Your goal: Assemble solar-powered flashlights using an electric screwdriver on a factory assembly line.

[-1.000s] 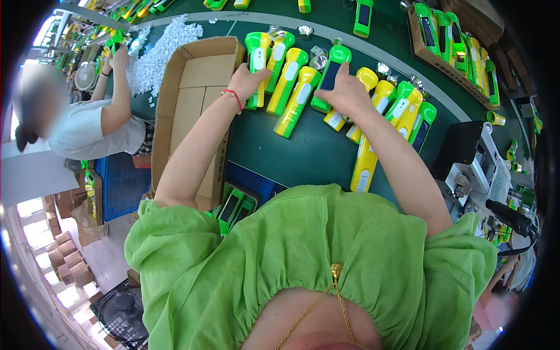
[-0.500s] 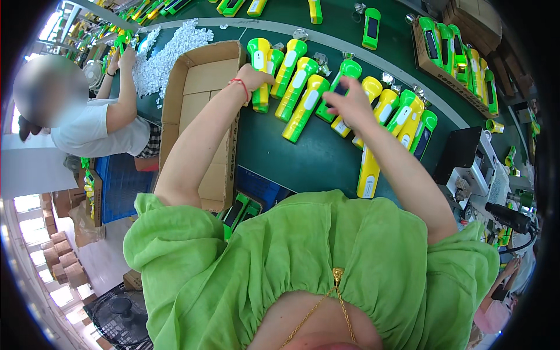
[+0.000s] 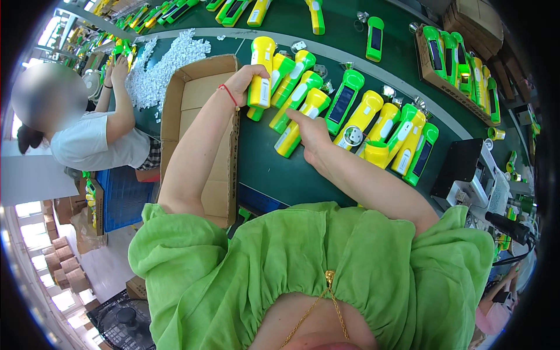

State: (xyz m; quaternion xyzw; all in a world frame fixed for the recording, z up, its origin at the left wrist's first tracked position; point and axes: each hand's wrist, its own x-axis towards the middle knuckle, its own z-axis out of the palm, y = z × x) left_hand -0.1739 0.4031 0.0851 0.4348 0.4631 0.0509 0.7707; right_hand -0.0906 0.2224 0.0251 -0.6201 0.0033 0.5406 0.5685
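Observation:
My left hand (image 3: 240, 84) is closed around a yellow flashlight (image 3: 262, 69) at the left end of a row of green-and-yellow flashlights. My right hand (image 3: 315, 137) has its thumb and fingers on a yellow-and-green flashlight (image 3: 298, 124) in the left half of the row; some of its fingers are hidden. Beside it lies a green flashlight with a dark panel (image 3: 343, 104). Farther right are several more, among them a yellow one (image 3: 364, 112). A round clear lamp piece (image 3: 353, 136) sits near my right forearm. Shiny reflectors (image 3: 388, 91) stick out behind the row.
A cardboard box (image 3: 231, 192) stands left of the row. Beyond it are a heap of small white parts (image 3: 175, 61) and a co-worker (image 3: 105, 131). A carton of flashlights (image 3: 429, 64) is at the far right, with a black-and-white machine (image 3: 466, 166) nearer.
My right hand has come left and nearer, from over the middle of the row onto a flashlight. My left hand still holds the yellow flashlight, now turned more upright.

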